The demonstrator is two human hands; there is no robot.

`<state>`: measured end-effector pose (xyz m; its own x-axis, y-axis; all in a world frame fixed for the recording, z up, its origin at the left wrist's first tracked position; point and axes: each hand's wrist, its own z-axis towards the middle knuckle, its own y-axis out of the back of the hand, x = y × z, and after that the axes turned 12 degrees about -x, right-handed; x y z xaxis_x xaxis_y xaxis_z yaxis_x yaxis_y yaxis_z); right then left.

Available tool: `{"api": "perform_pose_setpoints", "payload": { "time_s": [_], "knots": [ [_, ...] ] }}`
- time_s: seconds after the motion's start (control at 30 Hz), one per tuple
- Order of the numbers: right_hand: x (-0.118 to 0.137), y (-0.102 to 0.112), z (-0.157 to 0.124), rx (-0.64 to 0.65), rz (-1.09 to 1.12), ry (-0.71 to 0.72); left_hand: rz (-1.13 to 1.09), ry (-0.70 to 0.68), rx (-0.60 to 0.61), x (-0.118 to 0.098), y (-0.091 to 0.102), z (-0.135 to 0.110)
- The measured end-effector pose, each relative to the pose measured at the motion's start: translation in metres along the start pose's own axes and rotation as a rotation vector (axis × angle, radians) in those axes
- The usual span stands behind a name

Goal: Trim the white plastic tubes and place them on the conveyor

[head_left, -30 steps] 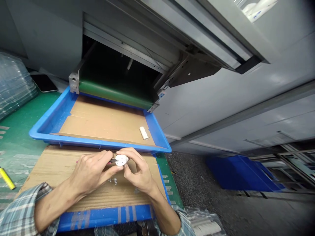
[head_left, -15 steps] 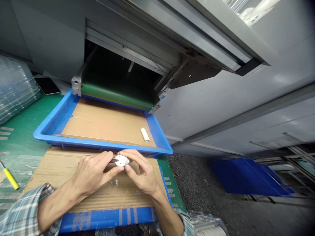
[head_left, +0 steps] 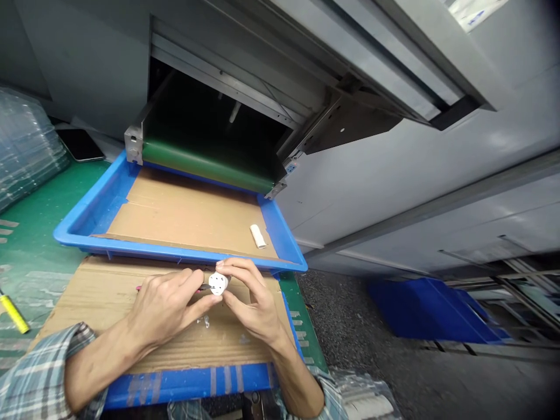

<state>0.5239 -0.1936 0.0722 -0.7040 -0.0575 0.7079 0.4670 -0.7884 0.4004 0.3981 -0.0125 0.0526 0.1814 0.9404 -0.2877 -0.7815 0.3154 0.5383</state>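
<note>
Green-topped table [head_left: 44,245] beneath everything, with a cardboard-lined blue plastic tray [head_left: 175,252] at 12 o'clock from the hands, its far edge just below the end of a green belt conveyor [head_left: 205,164] set into a grey steel machine housing [head_left: 394,192]. Lone white cylinder [head_left: 258,236] on that cardboard, near the tray's right wall. Stack of clear plastic sheets [head_left: 26,146] and a phone [head_left: 80,144] at 10 o'clock; yellow-handled tool [head_left: 12,312] at 9; blue bin [head_left: 431,312] on the speckled grey floor [head_left: 345,326] at 3. Small blue label [head_left: 289,167] on the conveyor's bracket, too small to read.

Both forearms extended from plaid sleeves [head_left: 39,367] over a second cardboard-lined blue tray [head_left: 184,385]. Left hand [head_left: 164,306] clamped on a pink-handled tool [head_left: 202,287], its black tip apparently against a white round perforated part [head_left: 217,284]. Right hand [head_left: 256,297] clamped on that part, held between both hands above the cardboard.
</note>
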Motion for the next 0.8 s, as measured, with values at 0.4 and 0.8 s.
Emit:
{"api": "perform_pose_setpoints", "payload": {
  "time_s": [0.4, 0.8],
  "knots": [
    [0.000, -0.008, -0.003, -0.081, -0.033, 0.073, 0.031, -0.001, 0.000, -0.002, 0.000, 0.000],
    [-0.002, -0.013, -0.009, -0.153, -0.096, 0.130, 0.046, -0.019, 0.000, -0.002, 0.000, -0.002]
  ]
}}
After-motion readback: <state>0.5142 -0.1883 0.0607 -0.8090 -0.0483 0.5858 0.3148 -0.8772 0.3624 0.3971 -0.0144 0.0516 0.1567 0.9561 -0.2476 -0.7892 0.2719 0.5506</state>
